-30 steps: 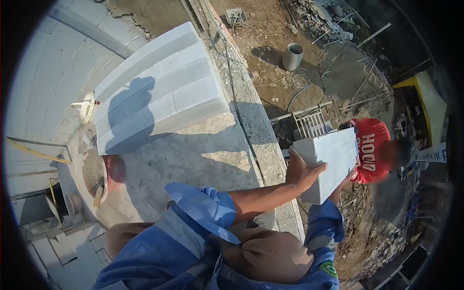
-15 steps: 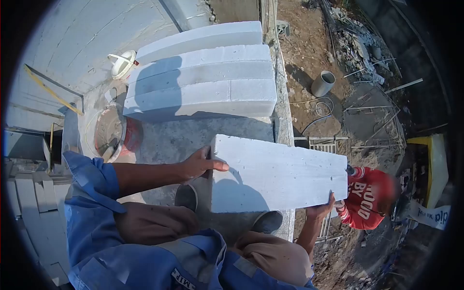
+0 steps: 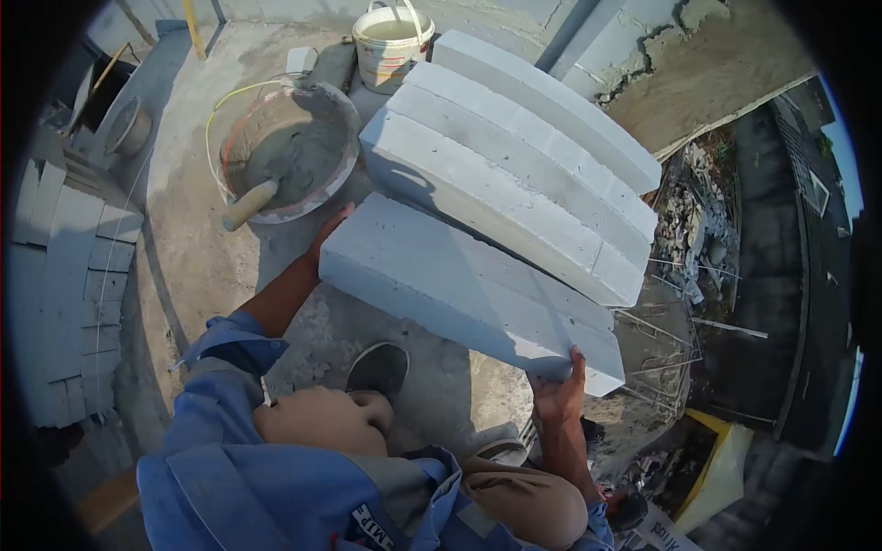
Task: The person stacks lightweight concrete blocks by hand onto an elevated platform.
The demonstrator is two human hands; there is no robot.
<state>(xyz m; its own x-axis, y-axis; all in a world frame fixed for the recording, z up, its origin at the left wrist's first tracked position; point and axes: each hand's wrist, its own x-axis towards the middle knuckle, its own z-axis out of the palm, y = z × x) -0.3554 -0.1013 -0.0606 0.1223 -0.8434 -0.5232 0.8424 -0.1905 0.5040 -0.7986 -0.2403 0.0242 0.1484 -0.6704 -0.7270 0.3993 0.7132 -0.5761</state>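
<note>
A long white concrete block (image 3: 459,275) spans the space in front of my knees, carried between both hands. My left hand (image 3: 333,228) is closed on its left end, mostly hidden behind the corner. Around the lower right end, my right hand (image 3: 560,390) has its palm underneath and the thumb up on the side face. Just beyond, and close alongside the held block, several similar white blocks (image 3: 514,170) stand side by side.
To the left sits a bucket of wet mortar (image 3: 299,165) with a trowel handle (image 3: 250,206) over its rim. A white pail (image 3: 393,50) stands by the wall. More blocks (image 3: 69,285) are at far left. Beyond the right edge lies lower ground with rubble (image 3: 698,220).
The block has come away from the person in red, moved left and tilted up beside the other blocks, still in both my hands. My view has swung left.
</note>
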